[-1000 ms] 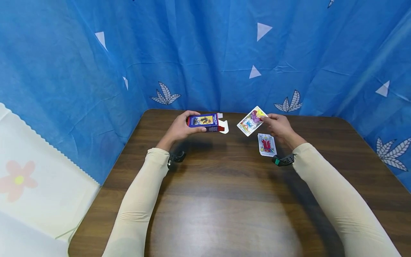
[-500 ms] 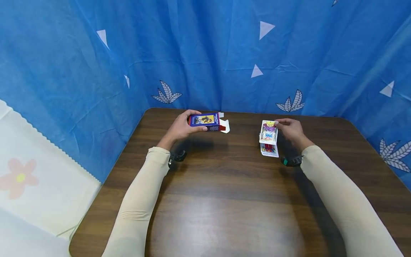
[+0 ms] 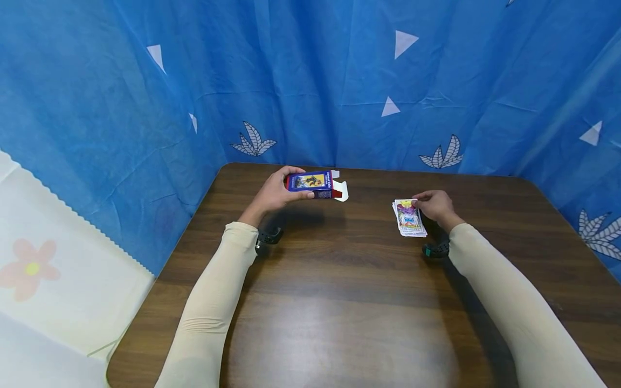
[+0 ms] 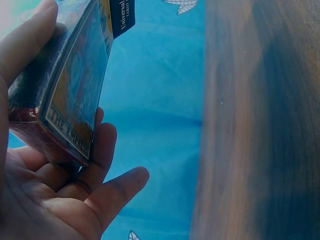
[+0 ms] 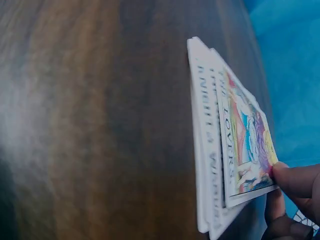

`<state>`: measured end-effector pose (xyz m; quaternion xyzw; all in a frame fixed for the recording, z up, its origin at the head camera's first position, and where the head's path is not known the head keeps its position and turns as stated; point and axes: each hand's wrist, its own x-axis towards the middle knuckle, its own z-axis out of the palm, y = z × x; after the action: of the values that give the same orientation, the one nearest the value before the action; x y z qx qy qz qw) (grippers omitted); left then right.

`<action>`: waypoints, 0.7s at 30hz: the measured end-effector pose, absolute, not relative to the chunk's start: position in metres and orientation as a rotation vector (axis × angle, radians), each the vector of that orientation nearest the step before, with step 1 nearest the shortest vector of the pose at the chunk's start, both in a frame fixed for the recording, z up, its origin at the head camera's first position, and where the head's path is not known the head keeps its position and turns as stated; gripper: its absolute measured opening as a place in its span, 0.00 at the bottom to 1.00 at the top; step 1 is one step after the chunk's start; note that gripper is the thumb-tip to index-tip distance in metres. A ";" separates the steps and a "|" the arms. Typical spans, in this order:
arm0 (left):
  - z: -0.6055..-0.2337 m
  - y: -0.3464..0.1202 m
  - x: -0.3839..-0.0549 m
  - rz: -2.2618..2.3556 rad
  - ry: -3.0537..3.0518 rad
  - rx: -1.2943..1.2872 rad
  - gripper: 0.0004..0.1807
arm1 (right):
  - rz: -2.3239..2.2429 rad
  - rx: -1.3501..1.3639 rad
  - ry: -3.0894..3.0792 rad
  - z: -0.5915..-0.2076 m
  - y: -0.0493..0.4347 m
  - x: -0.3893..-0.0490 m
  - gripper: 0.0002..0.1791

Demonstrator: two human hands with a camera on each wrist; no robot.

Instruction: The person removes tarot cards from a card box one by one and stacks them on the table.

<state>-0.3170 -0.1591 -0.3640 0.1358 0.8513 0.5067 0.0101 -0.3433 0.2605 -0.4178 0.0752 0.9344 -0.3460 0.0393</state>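
Observation:
My left hand (image 3: 275, 195) grips a blue and red tarot card box (image 3: 310, 182) above the table, thumb on the near side. The box's right end has its flaps folded out, and "THE EMPRESS" reads on one face (image 4: 77, 95) in the left wrist view. At the right, my right hand (image 3: 435, 206) pinches a tarot card (image 3: 408, 215) by its far right corner. In the right wrist view this tarot card (image 5: 247, 140) reads "THE LOVERS". It lies over a slightly uneven pile of tarot cards (image 5: 205, 145) on the table.
The brown wooden table (image 3: 339, 296) has its far edge against a blue curtain (image 3: 310, 81) with white triangles and leaves. A white cloth (image 3: 58, 258) with a pink flower hangs at the left.
My right hand has carried the card from beside the box rightward and down onto the pile, turning it to line up roughly with the others. My left hand keeps the box almost still.

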 end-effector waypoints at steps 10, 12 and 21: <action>-0.366 -0.155 -0.318 1.550 2.649 0.401 0.43 | -0.931 0.094 2.991 -0.410 0.242 -0.338 0.16; -0.367 -0.154 -0.317 1.550 2.644 0.397 0.43 | -1.051 -0.029 2.995 -0.403 0.225 -0.334 0.17; -0.368 -0.153 -0.315 1.568 2.666 0.423 0.43 | -1.530 -0.248 2.374 -0.358 0.121 -0.313 0.21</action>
<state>-0.3153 -0.1533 -0.3679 0.1354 0.8540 0.5023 0.0100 -0.3129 0.1208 -0.3580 -0.0865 0.8276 -0.5332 0.1527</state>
